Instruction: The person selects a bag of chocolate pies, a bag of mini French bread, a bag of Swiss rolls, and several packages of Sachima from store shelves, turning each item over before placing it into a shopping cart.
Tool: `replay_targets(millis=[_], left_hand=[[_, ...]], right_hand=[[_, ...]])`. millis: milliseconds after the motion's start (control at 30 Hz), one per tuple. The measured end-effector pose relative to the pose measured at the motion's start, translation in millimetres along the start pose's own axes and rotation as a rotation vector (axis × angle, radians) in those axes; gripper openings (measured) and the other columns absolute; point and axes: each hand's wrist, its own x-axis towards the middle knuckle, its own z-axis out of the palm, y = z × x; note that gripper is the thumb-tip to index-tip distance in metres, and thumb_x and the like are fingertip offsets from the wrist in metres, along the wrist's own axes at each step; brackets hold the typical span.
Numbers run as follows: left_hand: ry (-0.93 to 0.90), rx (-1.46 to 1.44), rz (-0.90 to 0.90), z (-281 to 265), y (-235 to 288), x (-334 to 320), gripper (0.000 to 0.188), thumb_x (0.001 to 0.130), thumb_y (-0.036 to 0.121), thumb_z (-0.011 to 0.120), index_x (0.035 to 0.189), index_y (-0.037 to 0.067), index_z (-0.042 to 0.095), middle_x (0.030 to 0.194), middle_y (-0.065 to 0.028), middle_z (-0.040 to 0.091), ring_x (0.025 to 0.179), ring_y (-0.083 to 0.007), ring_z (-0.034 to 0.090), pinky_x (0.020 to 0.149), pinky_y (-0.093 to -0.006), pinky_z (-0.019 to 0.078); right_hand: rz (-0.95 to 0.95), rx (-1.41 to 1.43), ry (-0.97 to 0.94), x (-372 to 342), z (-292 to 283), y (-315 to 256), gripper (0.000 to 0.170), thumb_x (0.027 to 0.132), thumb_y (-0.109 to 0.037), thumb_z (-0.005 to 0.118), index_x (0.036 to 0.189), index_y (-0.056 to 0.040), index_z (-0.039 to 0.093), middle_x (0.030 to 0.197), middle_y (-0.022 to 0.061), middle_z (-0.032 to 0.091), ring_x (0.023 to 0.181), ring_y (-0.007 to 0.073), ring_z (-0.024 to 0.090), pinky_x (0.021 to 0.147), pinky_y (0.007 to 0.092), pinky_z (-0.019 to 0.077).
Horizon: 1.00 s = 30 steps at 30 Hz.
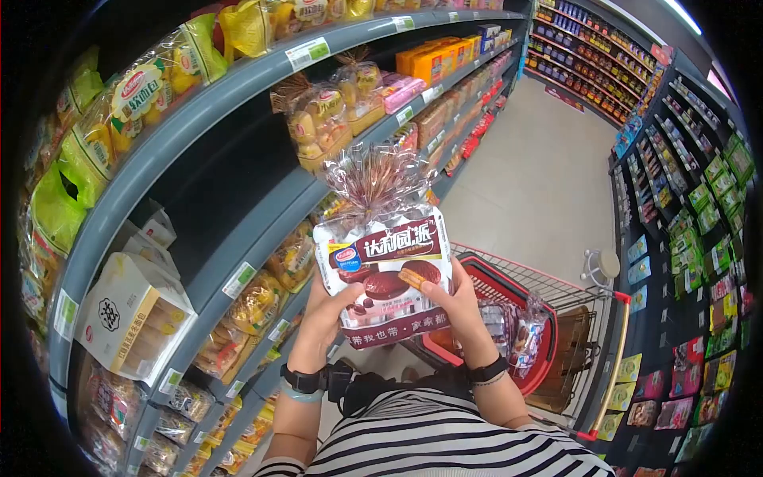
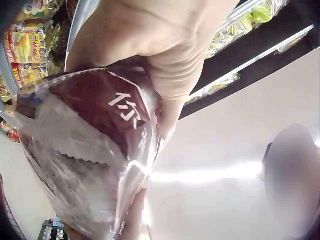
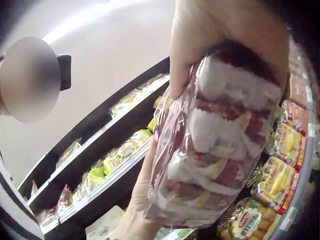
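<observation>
Both hands hold up a clear bag of chocolate pies (image 1: 385,306) in front of the striped shirt in the head view. Its printed front faces up, and the gathered crinkly top points away from the body. My left hand (image 1: 324,314) grips the left side, thumb across the front; my right hand (image 1: 461,306) grips the right side the same way. In the left wrist view the left hand (image 2: 165,45) wraps the bag's dark red edge (image 2: 95,100). Individually wrapped pies (image 3: 215,132) show through the film in the right wrist view, below the right hand (image 3: 230,30).
Curved grey shelves (image 1: 262,211) with bagged breads run along the left. A white carton (image 1: 135,318) stands on one of them. To the right is a shopping cart (image 1: 588,374) with a red basket (image 1: 540,374) in it holding packages. Further right hangs a rack of packets (image 1: 691,350).
</observation>
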Motion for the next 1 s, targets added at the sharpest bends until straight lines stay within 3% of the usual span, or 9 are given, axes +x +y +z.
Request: replay_targets(millis=[233,400,500,633,767,833,900,967,1000], left_hand=[[-0.099,0.208,0.038,38.6,-12.6,-26.1,0.093,0.062,0.003,0.081,0.138,0.002,0.027,0.122,-0.0107,0.050,0.110,-0.0189,0.052,0.094,-0.0326,0.0440],[-0.226,0.260,0.034,45.2,-24.1,-35.1,0.110,0.050,-0.004,0.085,0.141,0.003,0.023,0.128,-0.0087,0.046,0.114,-0.0184,0.049,0.095,-0.0324,0.0433],[-0.209,0.289,0.092,56.2,-21.3,-44.5,0.109,0.050,-0.003,0.086,0.140,0.003,0.025,0.128,-0.0091,0.047,0.114,-0.0181,0.048,0.095,-0.0323,0.0431],[-0.197,0.234,0.172,61.6,-29.8,-39.7,0.091,0.056,-0.004,0.083,0.132,0.002,0.034,0.120,-0.0089,0.052,0.107,-0.0167,0.054,0.090,-0.0313,0.0463],[-0.041,0.297,0.298,77.0,-29.7,-33.9,0.088,0.062,-0.003,0.080,0.133,0.001,0.030,0.118,-0.0120,0.053,0.105,-0.0182,0.056,0.086,-0.0306,0.0492],[-0.050,0.473,0.361,79.9,-27.1,-31.5,0.088,0.069,0.010,0.080,0.137,0.001,0.024,0.125,-0.0174,0.048,0.115,-0.0243,0.050,0.097,-0.0360,0.0405],[-0.155,0.415,0.217,83.7,-26.4,-37.0,0.089,0.076,0.019,0.076,0.142,0.001,0.019,0.130,-0.0197,0.045,0.120,-0.0253,0.046,0.102,-0.0361,0.0348],[-0.335,0.388,0.198,87.0,-23.1,-42.3,0.068,0.090,0.027,0.059,0.142,0.000,0.024,0.134,-0.0213,0.044,0.122,-0.0238,0.045,0.102,-0.0343,0.0345],[-0.314,0.374,0.161,90.7,-17.5,-44.0,0.061,0.093,0.027,0.055,0.140,-0.001,0.028,0.132,-0.0209,0.046,0.120,-0.0229,0.047,0.101,-0.0339,0.0355]], right_hand=[[0.087,-0.067,-0.109,-32.2,-51.3,-8.6,0.074,0.066,-0.014,0.082,0.126,-0.0006,0.041,0.115,0.0073,0.057,0.105,0.0137,0.054,0.092,0.0304,0.0431],[-0.141,-0.099,-0.047,-57.6,-67.1,-11.1,0.080,0.056,-0.008,0.087,0.123,-0.0017,0.044,0.110,0.0066,0.060,0.099,0.0151,0.058,0.088,0.0312,0.0464],[-0.089,-0.011,-0.078,-64.4,-75.5,-5.8,0.080,0.055,-0.008,0.087,0.123,-0.0017,0.045,0.110,0.0059,0.060,0.100,0.0154,0.058,0.089,0.0312,0.0462],[-0.064,-0.021,-0.087,-64.5,-74.4,-10.7,0.086,0.064,-0.015,0.083,0.134,-0.0014,0.033,0.117,0.0072,0.056,0.105,0.0167,0.056,0.090,0.0309,0.0459],[-0.327,-0.392,0.176,-59.3,-69.4,-3.3,0.097,0.069,-0.023,0.078,0.143,-0.0026,0.020,0.140,0.0164,0.033,0.127,0.0269,0.038,0.104,0.0394,0.0319],[-0.285,-0.282,-0.029,-63.1,-54.1,-11.0,0.101,0.068,-0.028,0.078,0.144,-0.0024,0.016,0.144,0.0181,0.026,0.132,0.0312,0.031,0.107,0.0422,0.0269],[-0.425,-0.731,-0.023,-56.7,-49.2,6.5,0.105,0.073,-0.033,0.075,0.146,-0.0033,0.006,0.147,0.0178,0.020,0.134,0.0306,0.026,0.108,0.0406,0.0251],[-0.182,-0.179,-0.018,-52.2,-42.7,7.0,0.102,0.077,-0.036,0.072,0.146,-0.0031,0.004,0.145,0.0160,0.023,0.132,0.0259,0.028,0.107,0.0370,0.0266],[-0.094,-0.019,-0.044,-51.1,-47.8,7.0,0.095,0.082,-0.039,0.067,0.146,-0.0044,0.004,0.141,0.0132,0.030,0.128,0.0220,0.033,0.105,0.0345,0.0290]])
